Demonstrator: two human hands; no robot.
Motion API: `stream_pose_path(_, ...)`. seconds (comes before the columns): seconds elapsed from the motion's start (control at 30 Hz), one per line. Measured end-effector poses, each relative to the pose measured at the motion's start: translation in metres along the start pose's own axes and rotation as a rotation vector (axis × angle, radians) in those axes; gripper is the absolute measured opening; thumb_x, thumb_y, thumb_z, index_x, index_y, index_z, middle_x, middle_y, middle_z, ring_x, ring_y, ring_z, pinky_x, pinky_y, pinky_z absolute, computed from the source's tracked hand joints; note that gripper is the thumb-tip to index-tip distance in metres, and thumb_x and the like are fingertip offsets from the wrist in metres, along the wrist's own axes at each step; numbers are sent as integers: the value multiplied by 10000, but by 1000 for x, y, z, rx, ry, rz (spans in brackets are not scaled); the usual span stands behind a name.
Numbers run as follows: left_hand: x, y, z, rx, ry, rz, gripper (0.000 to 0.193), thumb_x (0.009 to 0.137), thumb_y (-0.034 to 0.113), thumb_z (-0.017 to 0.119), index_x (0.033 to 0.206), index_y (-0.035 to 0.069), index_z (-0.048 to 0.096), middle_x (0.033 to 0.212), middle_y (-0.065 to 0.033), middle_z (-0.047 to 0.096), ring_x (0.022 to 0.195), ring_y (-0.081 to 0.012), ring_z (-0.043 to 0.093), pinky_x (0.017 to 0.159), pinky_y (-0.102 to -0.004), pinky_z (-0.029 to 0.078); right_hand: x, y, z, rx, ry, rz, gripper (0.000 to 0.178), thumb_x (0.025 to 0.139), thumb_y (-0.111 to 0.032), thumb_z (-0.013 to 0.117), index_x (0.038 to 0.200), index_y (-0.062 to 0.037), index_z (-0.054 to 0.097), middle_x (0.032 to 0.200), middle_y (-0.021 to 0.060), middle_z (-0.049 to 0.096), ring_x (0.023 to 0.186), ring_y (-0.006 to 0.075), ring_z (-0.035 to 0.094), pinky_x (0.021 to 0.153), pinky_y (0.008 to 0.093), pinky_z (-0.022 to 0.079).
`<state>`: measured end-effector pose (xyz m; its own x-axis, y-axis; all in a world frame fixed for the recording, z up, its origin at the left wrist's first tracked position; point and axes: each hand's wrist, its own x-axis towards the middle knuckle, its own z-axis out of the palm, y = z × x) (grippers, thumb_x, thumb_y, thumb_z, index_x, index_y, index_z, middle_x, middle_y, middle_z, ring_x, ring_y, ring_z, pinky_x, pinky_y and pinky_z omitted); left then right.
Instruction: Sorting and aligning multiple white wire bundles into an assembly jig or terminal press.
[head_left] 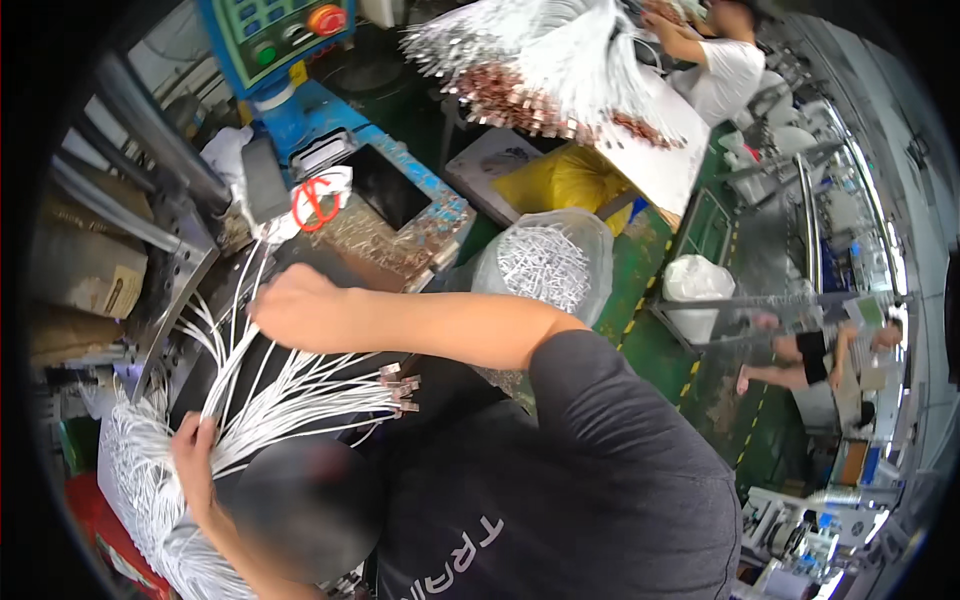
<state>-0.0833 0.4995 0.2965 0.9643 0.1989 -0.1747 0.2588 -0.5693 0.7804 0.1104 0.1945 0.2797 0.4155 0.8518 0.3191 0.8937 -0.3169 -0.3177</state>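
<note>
A spread bundle of thin white cables (285, 400) lies across a dark surface, its metal connector ends (400, 388) pointing right. My left hand (195, 455) is closed around the bundle near its lower left part. Farther up, my right hand (295, 308) is curled with its fingers bent toward several white strands running up past it; its palm side is hidden, so its exact grip is hard to make out. A thick pile of white cables (140, 470) hangs at the left, next to my left hand.
Orange-handled scissors (316, 205), a dark flat tablet-like slab (385, 187) and a grey block (263, 178) lie on the worn blue machine bench (440, 215). A control panel (280, 35) stands above. A lined bin (600, 255) holds white cut pieces. Beyond, a co-worker (730, 65) handles heaped cables (570, 60).
</note>
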Motion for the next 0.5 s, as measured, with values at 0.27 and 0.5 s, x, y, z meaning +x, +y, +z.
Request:
stream_pose_path(0.27, 19, 52, 46, 165, 241, 66, 270, 996, 241, 651, 934, -22, 665, 757, -109, 598, 729, -153, 540, 691, -331, 451, -21, -6, -9, 56, -162, 110, 213, 905, -129, 572, 1061, -49, 693, 962, 201, 718, 947, 387, 710, 876, 495, 555)
stream_pose_path(0.5, 9, 99, 66, 211, 169, 258, 273, 996, 254, 663, 996, -13, 716, 782, -87, 661, 729, -172, 578, 683, -317, 469, -4, -48, -12, 286, -14, -77, 178, 988, -157, 561, 1085, -63, 678, 995, 145, 727, 982, 343, 696, 886, 461, 521)
